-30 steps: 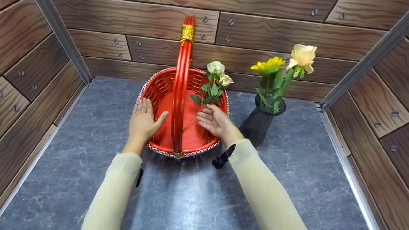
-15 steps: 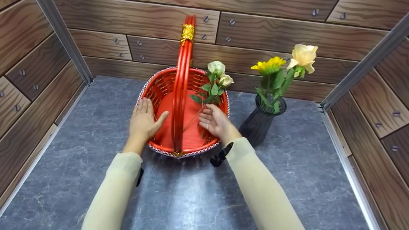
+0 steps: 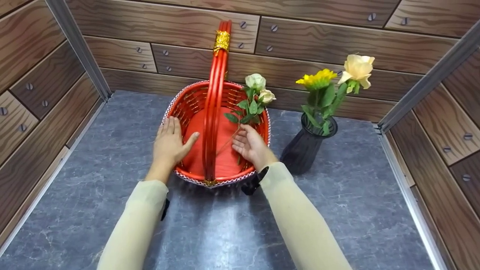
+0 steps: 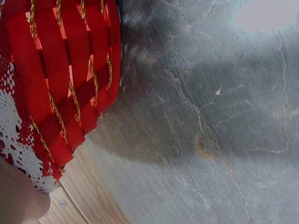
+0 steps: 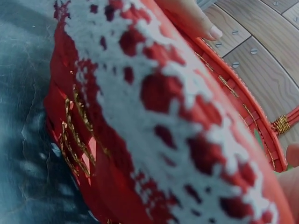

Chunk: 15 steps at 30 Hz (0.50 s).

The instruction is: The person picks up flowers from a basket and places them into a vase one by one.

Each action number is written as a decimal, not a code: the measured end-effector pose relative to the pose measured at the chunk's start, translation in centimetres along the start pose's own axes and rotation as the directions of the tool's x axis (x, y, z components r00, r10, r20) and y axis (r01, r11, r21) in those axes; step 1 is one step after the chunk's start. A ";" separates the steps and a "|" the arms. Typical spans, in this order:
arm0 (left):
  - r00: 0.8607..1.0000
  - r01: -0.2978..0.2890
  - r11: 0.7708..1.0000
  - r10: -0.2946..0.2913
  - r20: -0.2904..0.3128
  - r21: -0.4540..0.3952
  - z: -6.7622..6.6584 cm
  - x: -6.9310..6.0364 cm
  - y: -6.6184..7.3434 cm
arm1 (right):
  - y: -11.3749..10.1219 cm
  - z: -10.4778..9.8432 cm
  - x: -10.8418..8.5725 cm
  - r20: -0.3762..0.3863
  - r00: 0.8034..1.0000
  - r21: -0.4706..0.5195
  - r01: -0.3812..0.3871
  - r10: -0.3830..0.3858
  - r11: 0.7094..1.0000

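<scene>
White rose spray (image 3: pixel 253 107) is in the red basket (image 3: pixel 197 120), mid-frame, leaning on its upper-right rim; wall likely props it. I've got the right hand (image 3: pixel 253 144) by the stem, fingers relaxed, contact can't tell. Left hand (image 3: pixel 168 144), thumb spread wide, is at the left rim, probably steadying. Black vase (image 3: pixel 303 150), right of centre, holds other flowers.

The grey, veined surface (image 3: pixel 217 232) reflects light at its near side. It bears a basket (image 3: pixel 195 120) and, standing just right of that, a vase (image 3: pixel 302 153).
</scene>
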<state>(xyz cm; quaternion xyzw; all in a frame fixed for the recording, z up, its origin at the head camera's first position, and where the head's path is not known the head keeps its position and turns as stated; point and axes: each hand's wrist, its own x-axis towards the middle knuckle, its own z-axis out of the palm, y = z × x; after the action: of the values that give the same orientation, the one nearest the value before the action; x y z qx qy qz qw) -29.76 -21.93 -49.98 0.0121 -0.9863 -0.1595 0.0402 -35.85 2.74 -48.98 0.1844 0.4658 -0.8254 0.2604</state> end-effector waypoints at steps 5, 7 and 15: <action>1.000 0.001 1.000 -0.001 -0.004 0.007 0.1 -0.1 0.0 | -0.1 -0.2 0.2 0.031 0.999 0.079 -0.025 0.022 0.997; 1.000 -0.002 1.000 0.002 -0.004 0.007 0.1 -0.1 -0.1 | -0.2 -0.2 0.2 0.035 0.999 0.121 -0.034 0.030 0.992; 1.000 -0.001 1.000 0.001 -0.004 0.007 0.1 0.0 -0.1 | -0.2 -0.2 0.0 0.045 0.999 0.186 -0.035 0.028 0.982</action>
<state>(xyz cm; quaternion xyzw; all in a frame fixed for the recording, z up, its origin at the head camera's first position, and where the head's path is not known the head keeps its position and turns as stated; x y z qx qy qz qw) -29.74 -22.00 -50.07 0.0120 -0.9868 -0.1560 0.0420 -35.95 3.00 -48.95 0.1980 0.3779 -0.8648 0.2647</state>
